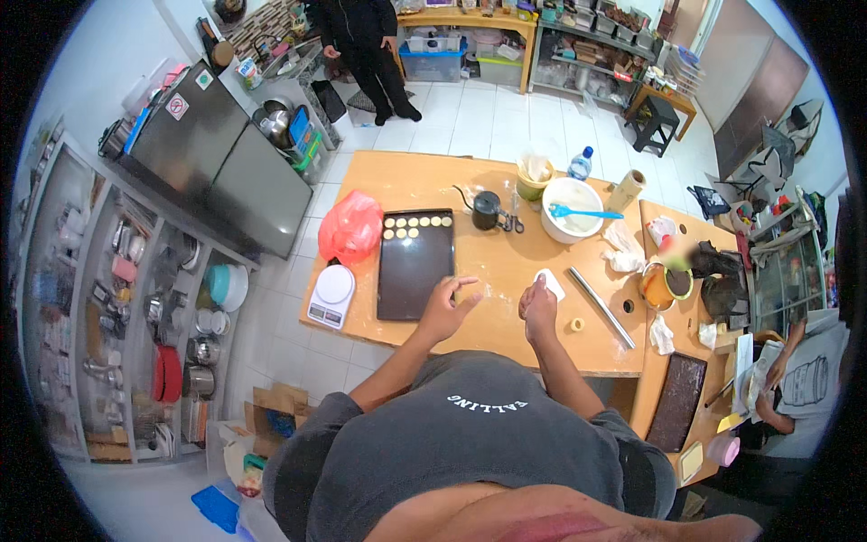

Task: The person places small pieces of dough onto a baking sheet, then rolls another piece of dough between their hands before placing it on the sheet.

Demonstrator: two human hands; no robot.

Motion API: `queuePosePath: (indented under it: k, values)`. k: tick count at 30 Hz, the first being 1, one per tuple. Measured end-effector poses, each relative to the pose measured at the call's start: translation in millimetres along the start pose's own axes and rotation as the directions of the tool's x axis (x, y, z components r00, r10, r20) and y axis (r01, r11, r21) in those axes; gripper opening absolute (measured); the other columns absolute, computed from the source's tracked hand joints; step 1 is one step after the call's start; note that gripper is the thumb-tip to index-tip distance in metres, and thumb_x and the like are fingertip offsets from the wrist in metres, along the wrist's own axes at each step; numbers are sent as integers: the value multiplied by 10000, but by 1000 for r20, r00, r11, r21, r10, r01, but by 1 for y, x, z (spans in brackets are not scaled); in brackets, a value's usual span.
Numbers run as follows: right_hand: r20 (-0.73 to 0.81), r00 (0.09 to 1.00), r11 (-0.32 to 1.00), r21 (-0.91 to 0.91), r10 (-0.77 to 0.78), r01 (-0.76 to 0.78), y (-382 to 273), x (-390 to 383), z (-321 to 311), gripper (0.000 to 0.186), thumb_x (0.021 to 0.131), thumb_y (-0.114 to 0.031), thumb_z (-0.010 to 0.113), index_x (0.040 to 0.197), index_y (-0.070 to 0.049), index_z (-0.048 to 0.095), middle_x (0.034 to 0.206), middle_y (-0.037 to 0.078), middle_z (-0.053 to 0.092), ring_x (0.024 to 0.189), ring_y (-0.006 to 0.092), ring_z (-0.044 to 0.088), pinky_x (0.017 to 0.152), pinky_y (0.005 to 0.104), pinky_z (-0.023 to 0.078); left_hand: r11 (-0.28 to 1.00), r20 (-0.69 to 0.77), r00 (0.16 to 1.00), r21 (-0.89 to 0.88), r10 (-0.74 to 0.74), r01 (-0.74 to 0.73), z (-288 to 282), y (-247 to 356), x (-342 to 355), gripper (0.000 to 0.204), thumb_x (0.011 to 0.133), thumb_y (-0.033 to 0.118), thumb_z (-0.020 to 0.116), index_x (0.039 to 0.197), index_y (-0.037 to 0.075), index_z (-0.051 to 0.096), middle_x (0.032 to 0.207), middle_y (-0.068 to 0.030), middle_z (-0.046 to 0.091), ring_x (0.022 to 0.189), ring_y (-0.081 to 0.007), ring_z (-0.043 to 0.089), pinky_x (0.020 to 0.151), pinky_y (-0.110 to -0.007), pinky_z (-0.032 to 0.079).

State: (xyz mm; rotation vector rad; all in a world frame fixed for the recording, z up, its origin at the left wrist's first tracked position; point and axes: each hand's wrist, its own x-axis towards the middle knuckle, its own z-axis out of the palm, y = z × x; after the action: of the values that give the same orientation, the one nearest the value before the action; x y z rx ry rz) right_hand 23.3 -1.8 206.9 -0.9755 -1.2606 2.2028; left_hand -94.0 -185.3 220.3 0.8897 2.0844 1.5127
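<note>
My left hand point(444, 308) is over the table near the tray's front corner, its thumb and fingers apart. A small pale-yellow bit, perhaps dough, shows between them, though it does not look gripped. In my right hand point(539, 312), a flat white scraper point(551, 285) is pinched close to the tabletop. A dark baking tray point(415, 271) lies to the left, with two rows of pale dough rounds point(414, 221) at its far end. To the right of my right hand are a small pale-yellow round cutter point(576, 324) and a long metal rolling pin point(601, 308).
A white kitchen scale point(332, 294) and red plastic bag point(350, 226) sit left of the tray. Beyond are a black pot point(486, 210), a white bowl point(572, 203) with a blue spatula, and a water bottle point(581, 163). One person stands far back; another works at right.
</note>
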Motion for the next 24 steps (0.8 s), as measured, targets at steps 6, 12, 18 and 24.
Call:
queuePosePath:
  k: [6, 12, 18, 24]
  values:
    - [225, 827, 780, -277, -515, 561, 4, -31, 106, 362, 1061, -327, 376, 971, -33, 566, 797, 49, 564, 744, 120, 517, 673, 276, 416, 310, 505, 760, -707, -409, 636, -44, -35, 8, 592, 970, 612, 432, 1314, 142, 542, 1144, -34, 597, 1031, -184, 573, 874, -396, 471]
    - [295, 830, 827, -177, -473, 534, 25, -34, 158, 394, 1074, -336, 327, 1029, -8, 541, 836, 77, 584, 794, 162, 569, 803, 322, 486, 122, 564, 759, -771, -324, 625, -91, -55, 13, 429, 977, 545, 495, 1103, 144, 584, 919, -26, 619, 720, -157, 595, 601, -292, 474]
    - [225, 928, 932, -146, -296, 332, 61, -24, 160, 355, 1070, -290, 347, 968, -23, 557, 811, 65, 590, 763, 154, 593, 750, 330, 521, 162, 475, 791, -809, -386, 565, -118, -88, 7, 358, 981, 442, 559, 767, 158, 516, 627, -1, 534, 471, -106, 453, 397, -237, 306]
    - [195, 979, 989, -117, -64, 88, 89, -25, 166, 342, 1071, -326, 350, 981, -58, 542, 747, 46, 593, 681, 162, 604, 713, 309, 511, 337, 318, 862, -823, -396, 458, -134, -91, 3, 414, 1012, 422, 494, 699, 160, 425, 539, 17, 406, 386, -95, 325, 379, -252, 225]
